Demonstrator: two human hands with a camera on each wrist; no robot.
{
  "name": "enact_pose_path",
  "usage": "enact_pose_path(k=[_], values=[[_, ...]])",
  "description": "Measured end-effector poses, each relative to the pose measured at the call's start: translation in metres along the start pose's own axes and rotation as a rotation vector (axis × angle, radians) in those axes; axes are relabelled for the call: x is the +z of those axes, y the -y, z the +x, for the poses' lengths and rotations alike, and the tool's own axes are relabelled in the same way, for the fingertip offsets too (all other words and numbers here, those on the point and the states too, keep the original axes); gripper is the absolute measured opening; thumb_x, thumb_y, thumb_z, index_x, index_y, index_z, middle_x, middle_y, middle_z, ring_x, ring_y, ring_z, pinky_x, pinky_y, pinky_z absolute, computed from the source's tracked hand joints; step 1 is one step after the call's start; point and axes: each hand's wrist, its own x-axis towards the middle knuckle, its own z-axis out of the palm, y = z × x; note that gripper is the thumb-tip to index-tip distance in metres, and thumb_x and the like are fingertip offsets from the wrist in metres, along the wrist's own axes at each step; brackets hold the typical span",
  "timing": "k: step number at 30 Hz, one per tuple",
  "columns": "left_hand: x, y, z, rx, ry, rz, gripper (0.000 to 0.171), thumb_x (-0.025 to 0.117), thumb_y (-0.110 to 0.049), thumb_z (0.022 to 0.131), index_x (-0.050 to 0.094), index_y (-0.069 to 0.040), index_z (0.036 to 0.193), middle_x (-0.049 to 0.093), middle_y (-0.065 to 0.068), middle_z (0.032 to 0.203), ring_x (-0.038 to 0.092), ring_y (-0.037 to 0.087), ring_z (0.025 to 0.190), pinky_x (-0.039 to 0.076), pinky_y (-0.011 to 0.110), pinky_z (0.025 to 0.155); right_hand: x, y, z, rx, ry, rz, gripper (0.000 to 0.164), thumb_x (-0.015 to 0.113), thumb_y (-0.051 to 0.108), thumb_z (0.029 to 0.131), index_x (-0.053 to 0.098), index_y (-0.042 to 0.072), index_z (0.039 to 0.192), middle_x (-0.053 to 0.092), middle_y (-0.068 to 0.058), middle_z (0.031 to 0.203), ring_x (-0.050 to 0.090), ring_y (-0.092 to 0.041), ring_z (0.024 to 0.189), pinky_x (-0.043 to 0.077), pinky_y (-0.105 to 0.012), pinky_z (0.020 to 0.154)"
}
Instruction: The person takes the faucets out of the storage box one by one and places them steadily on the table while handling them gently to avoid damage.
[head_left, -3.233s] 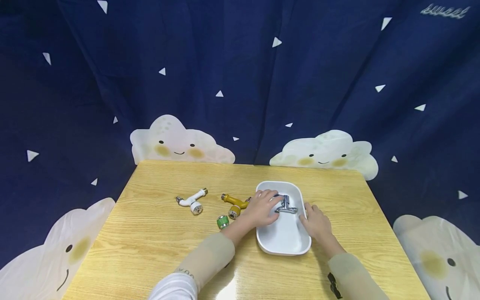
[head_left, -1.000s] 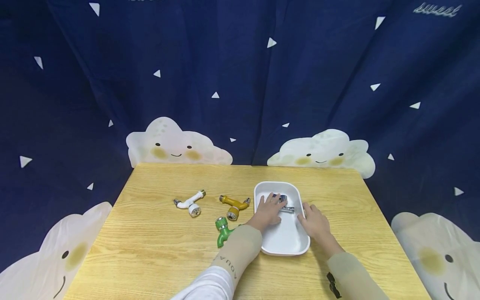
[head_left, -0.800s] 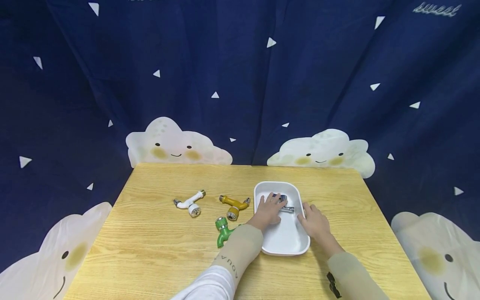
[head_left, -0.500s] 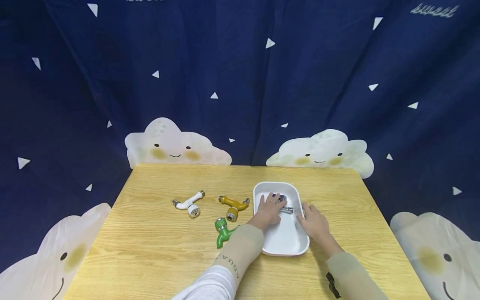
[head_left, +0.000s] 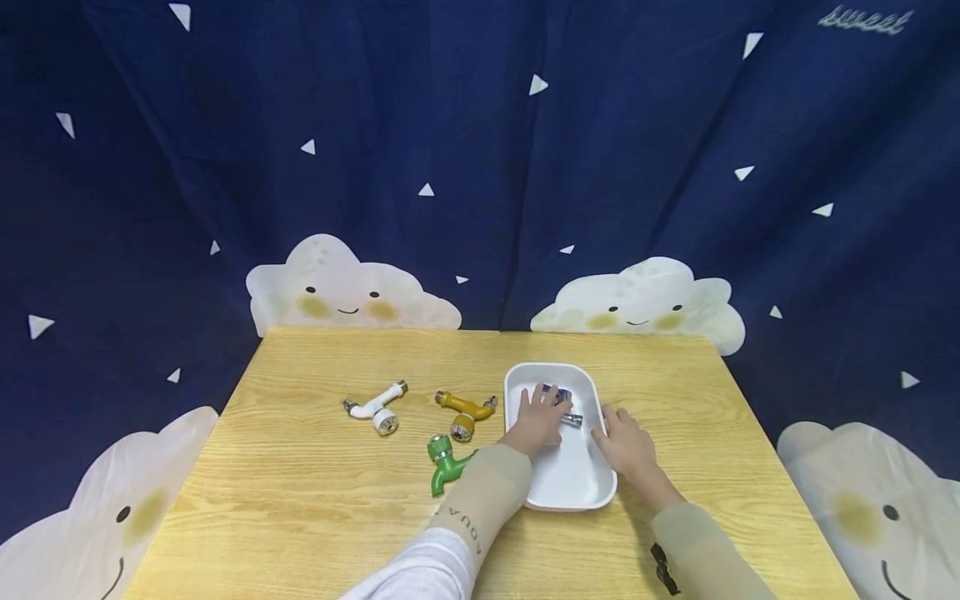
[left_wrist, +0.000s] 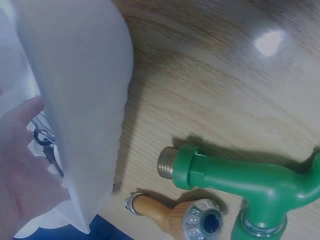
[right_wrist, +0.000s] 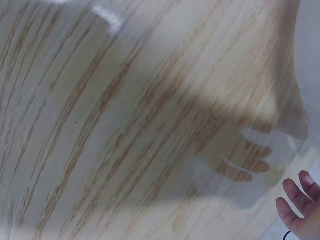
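My left hand (head_left: 538, 422) reaches into the white plastic basin (head_left: 572, 492), its fingers spread and lying over a chrome faucet (head_left: 572, 419). The hand covers most of that faucet; its far end and a bit of its right end show. In the left wrist view, chrome parts show past the thumb, behind the basin's wall. My right hand (head_left: 628, 446) rests at the basin's right side, with the thumb by the rim and the fingers along the outside. The right wrist view has its fingers (right_wrist: 295, 197) loosely extended.
A white faucet (head_left: 375, 408), a yellow faucet (head_left: 467, 410) and a green faucet (head_left: 444, 467) lie left of the basin on the wooden table (head_left: 315, 500). My left forearm partly covers the green one. A dark blue curtain (head_left: 375, 150) with cloud prints hangs behind.
Since the earliest frame my left hand has settled lower over the chrome faucet, covering more of it, and the forearm has shifted right, uncovering the yellow and green faucets. The right hand stays at the rim.
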Motion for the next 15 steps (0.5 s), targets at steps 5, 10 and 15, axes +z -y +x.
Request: enact_pose_path(k=[5, 10, 15], values=[[0.0019, -0.0005, 0.0027, -0.002, -0.002, 0.016, 0.068, 0.069, -0.036, 0.076, 0.037, -0.037, 0.137, 0.023, -0.002, 0.150, 0.017, 0.025, 0.138, 0.017, 0.043, 0.110, -0.0009, 0.0010, -0.0001, -0.002, 0.000, -0.003, 0.053, 0.046, 0.034, 0.088, 0.041, 0.003, 0.131, 0.051, -0.021, 0.108, 0.054, -0.036, 0.087, 0.047, -0.049, 0.064], [0.0020, -0.0002, 0.0041, -0.006, -0.007, 0.033, 0.064, 0.068, -0.036, 0.077, 0.039, -0.037, 0.134, 0.027, -0.003, 0.147, 0.020, 0.025, 0.137, 0.016, 0.044, 0.110, -0.0014, 0.0016, 0.0001, 0.002, 0.007, 0.000, 0.052, 0.046, 0.034, 0.088, 0.041, 0.003, 0.130, 0.051, -0.020, 0.106, 0.054, -0.034, 0.084, 0.047, -0.046, 0.061], [0.0005, -0.0003, 0.0042, 0.002, -0.034, 0.039, 0.058, 0.067, -0.033, 0.078, 0.042, -0.036, 0.130, 0.034, -0.003, 0.141, 0.026, 0.025, 0.134, 0.020, 0.043, 0.109, -0.0007, 0.0014, -0.0007, 0.000, 0.012, 0.003, 0.052, 0.044, 0.034, 0.088, 0.041, 0.003, 0.131, 0.052, -0.020, 0.107, 0.054, -0.033, 0.083, 0.047, -0.045, 0.060]])
